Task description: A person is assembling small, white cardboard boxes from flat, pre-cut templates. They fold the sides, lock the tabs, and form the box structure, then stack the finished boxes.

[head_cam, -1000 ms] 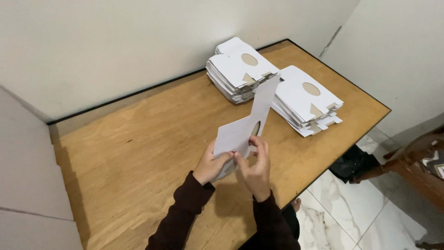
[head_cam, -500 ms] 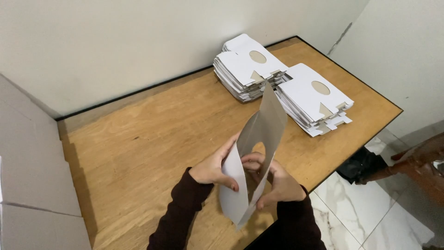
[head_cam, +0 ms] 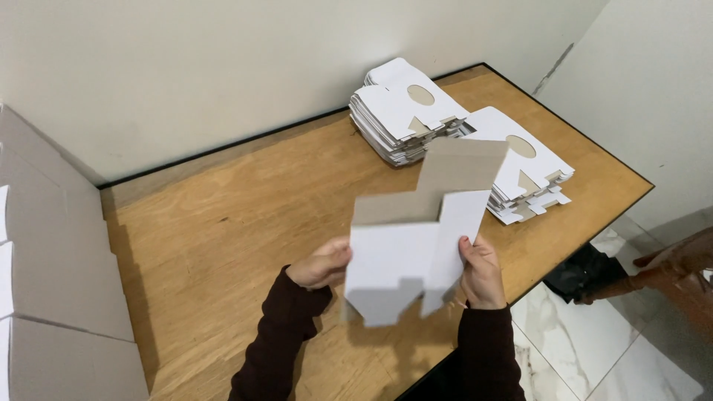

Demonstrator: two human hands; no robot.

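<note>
Since the earlier frame the flat carton blank (head_cam: 416,245) has been turned broadside above the counter (head_cam: 223,223), gripped at its side edges by left hand (head_cam: 321,264) and right hand (head_cam: 481,269); light, thin, easily creased card, best held by those edges

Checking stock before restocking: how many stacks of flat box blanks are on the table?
2: one stack at the far edge by the wall, another stack right of it, near the table's corner.

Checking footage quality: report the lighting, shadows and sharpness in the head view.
Head view: soft, even light, no glare; the carton blank casts a faint shadow on the wooden table; both hands, left hand, right hand, look sharp; slight wide-angle bending at the edges.
</note>
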